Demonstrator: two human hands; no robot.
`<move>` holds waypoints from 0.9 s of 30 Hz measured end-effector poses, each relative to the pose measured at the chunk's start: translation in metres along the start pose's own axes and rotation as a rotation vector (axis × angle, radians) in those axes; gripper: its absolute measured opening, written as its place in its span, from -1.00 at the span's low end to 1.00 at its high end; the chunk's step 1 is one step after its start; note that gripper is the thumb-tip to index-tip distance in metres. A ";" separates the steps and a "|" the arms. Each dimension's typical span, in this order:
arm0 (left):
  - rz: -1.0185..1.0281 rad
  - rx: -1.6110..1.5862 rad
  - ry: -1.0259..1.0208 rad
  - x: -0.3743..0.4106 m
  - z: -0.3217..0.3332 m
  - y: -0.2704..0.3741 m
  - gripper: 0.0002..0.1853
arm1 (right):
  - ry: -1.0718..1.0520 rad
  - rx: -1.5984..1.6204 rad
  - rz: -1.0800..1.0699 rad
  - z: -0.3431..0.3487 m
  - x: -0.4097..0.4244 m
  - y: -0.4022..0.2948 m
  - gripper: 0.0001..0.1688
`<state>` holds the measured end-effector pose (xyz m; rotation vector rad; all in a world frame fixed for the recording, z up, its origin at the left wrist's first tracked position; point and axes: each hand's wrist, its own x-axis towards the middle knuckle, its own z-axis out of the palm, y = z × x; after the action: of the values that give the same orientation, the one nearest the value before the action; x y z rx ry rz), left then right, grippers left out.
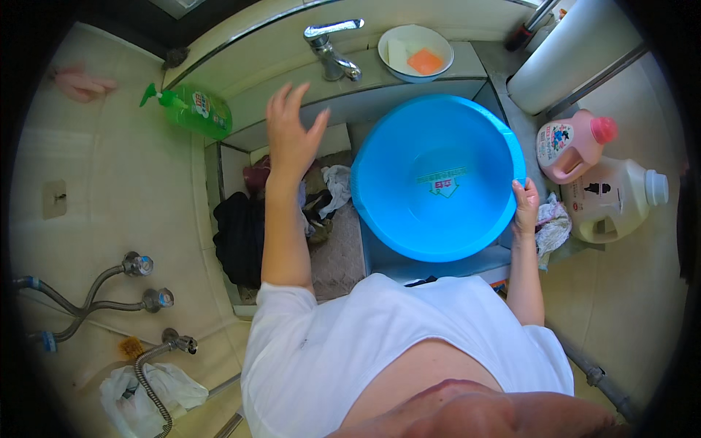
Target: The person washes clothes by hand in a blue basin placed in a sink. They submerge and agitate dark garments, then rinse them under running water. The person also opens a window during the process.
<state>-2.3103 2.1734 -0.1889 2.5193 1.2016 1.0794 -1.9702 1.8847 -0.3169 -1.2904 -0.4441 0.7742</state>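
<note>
A big blue plastic basin (438,219) rests over the right part of a tiled sink, with no water to be seen in it. My right hand (526,205) grips its right rim. My left hand (296,128) is raised with spread fingers and holds nothing; it is below and left of the chrome faucet (331,52). Beneath my left forearm, dark clothes (238,238) and a pale cloth (337,189) lie in a heap on the sink's left side.
A bowl (408,33) with soap bars stands right of the faucet. A green pump bottle (200,112) is at the left. Pink (569,145) and cream-coloured (608,197) detergent bottles, plus a crumpled cloth (553,227), are at the right. Valves (137,264) project from the left wall.
</note>
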 end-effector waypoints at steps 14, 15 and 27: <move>0.038 0.365 0.045 0.141 0.087 -0.003 -0.72 | 0.065 -0.363 0.343 -0.009 0.001 0.076 -0.62; 0.001 0.330 0.094 0.139 0.080 -0.001 -0.71 | 0.066 -0.360 0.361 -0.005 0.002 0.073 -0.62; -0.399 -0.013 -0.369 -0.046 0.007 -0.080 -0.62 | 0.043 -0.354 0.457 -0.005 0.004 0.065 -0.59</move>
<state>-2.3748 2.1948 -0.2517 2.1971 1.4792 0.5017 -1.9809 1.8900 -0.3808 -1.7701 -0.2582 1.0781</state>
